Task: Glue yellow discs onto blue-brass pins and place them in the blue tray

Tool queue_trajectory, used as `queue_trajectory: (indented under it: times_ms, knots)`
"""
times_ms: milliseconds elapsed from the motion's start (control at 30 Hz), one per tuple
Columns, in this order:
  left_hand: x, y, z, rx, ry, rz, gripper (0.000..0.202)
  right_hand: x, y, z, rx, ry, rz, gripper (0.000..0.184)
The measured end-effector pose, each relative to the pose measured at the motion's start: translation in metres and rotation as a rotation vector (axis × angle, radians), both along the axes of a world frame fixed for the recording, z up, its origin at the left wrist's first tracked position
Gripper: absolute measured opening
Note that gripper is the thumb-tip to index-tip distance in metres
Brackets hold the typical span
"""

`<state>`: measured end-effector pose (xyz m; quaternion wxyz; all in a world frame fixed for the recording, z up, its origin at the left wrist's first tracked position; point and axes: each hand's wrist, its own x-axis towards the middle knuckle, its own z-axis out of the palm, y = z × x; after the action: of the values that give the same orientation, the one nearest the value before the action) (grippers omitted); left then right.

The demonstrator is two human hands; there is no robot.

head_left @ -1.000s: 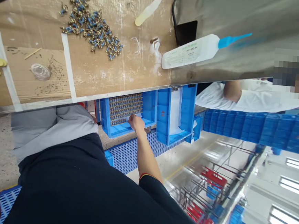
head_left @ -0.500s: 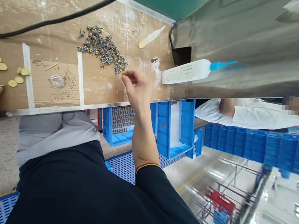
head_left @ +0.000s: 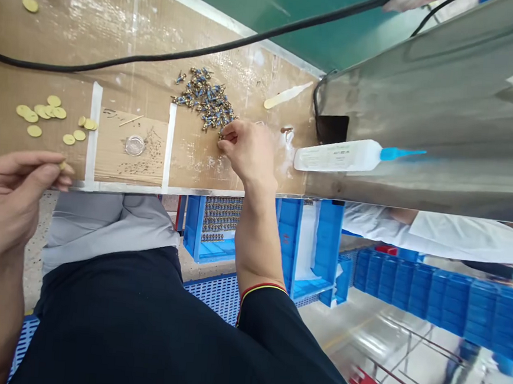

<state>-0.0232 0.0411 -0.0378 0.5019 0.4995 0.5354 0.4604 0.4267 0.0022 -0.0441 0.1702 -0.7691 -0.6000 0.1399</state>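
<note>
Thumb and fingertips of my left hand (head_left: 19,191) pinch a small yellow disc (head_left: 62,165), only its edge showing, over the table's front edge. Several more thin round yellow discs (head_left: 54,101) lie loose just beyond that hand. My right hand (head_left: 253,153) is closed, its thumb and index finger together at the near right edge of a pile of small brass-coloured parts with blue bits (head_left: 208,96). Whatever sits between those fingertips is too small and hidden to make out.
Between the hands, a small clear round dish (head_left: 134,144) and a thin stick (head_left: 131,120) lie on taped cardboard. A blue-tipped white bottle (head_left: 339,156) rests at the right. A black cable (head_left: 169,58) crosses the table. Below the edge stand blue bins (head_left: 195,228); a person in white is at right.
The view has shifted, so more of the table's left side shows. My left hand has come further into view with the disc. My right hand stays by the pile's near edge.
</note>
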Motion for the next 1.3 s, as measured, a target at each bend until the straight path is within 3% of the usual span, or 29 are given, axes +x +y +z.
queue_trajectory:
  times_ms: [100, 200, 400, 567, 733, 867, 1033, 1133, 1300]
  knots:
    - [0.006, -0.001, -0.012, 0.010, -0.039, -0.083, 0.033, -0.008, 0.003, 0.009, -0.020, -0.112, -0.032, 0.019]
    - [0.004, -0.002, -0.021, -0.011, -0.069, -0.127, 0.040, -0.020, 0.003, 0.020, -0.058, -0.221, 0.024, 0.018]
    - [0.008, -0.007, -0.004, -0.037, -0.083, -0.171, 0.021, -0.046, 0.003, 0.035, -0.238, -0.482, 0.109, 0.020]
    - [0.012, -0.006, 0.003, -0.103, -0.145, -0.133, 0.021, -0.062, -0.005, 0.023, -0.200, -0.543, 0.096, 0.028]
    - [0.014, -0.004, 0.002, -0.168, -0.225, -0.104, 0.029, -0.048, -0.017, 0.009, -0.030, -0.408, 0.038, 0.026]
    - [0.015, -0.004, 0.003, -0.167, -0.238, -0.115, 0.030, -0.047, -0.032, 0.004, 0.220, -0.191, -0.040, 0.024]
    - [0.017, -0.004, 0.001, -0.147, -0.236, -0.133, 0.030, -0.086, -0.044, -0.009, 0.351, 0.154, -0.034, 0.016]
    - [0.021, -0.005, 0.000, -0.089, -0.225, -0.110, 0.019, -0.114, -0.041, -0.015, 0.393, 0.375, -0.061, 0.014]
    - [0.021, -0.008, 0.004, -0.083, -0.149, -0.131, 0.014, -0.149, -0.024, -0.006, 0.519, 0.560, 0.047, 0.010]
